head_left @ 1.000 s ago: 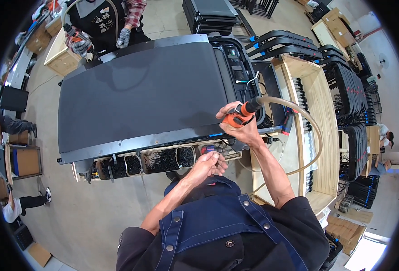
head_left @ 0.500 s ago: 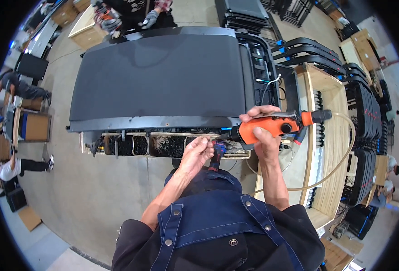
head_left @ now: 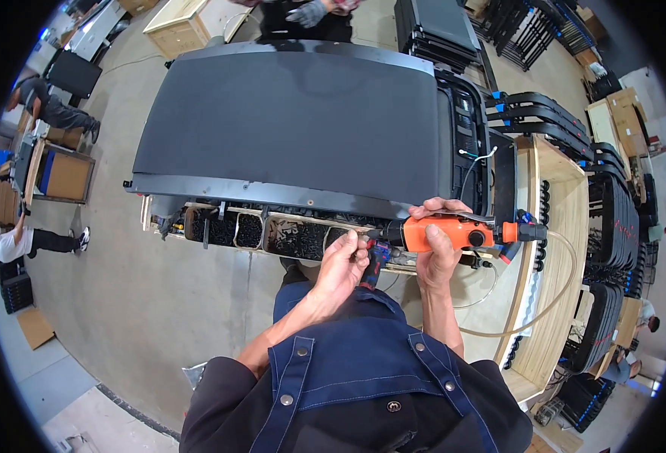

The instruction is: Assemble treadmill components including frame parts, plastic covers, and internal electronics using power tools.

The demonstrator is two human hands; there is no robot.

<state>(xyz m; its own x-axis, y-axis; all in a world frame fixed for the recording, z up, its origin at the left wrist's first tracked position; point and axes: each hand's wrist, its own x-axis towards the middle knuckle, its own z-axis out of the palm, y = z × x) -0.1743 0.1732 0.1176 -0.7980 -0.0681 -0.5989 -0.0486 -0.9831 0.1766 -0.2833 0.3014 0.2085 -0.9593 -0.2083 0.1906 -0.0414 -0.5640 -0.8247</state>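
My right hand (head_left: 440, 260) is wrapped round an orange air tool (head_left: 457, 235) with a black nose, a metal lever and a hose at its rear. The tool lies level, its nose aimed left. My left hand (head_left: 340, 266) is closed in a pinch at the nose's tip; whatever small piece its fingertips hold is hidden. Just below the nose is a blue and red cordless driver (head_left: 379, 258). Beyond my hands lies a large treadmill-like frame (head_left: 303, 194) with a wide dark belt surface (head_left: 295, 124).
Bins of dark screws (head_left: 295, 237) line the frame's near edge. A wooden crate (head_left: 555, 279) stands at right, with the clear hose (head_left: 525, 326) looping over it. Black frames (head_left: 608, 196) are stacked beyond. Across the frame, a co-worker's gloved hand (head_left: 307, 13) shows. Other people work at far left.
The view has shifted, so the frame sits further right in the picture. A tool in the co-worker's hand has left view. My hands keep their hold at the tool and its nose.
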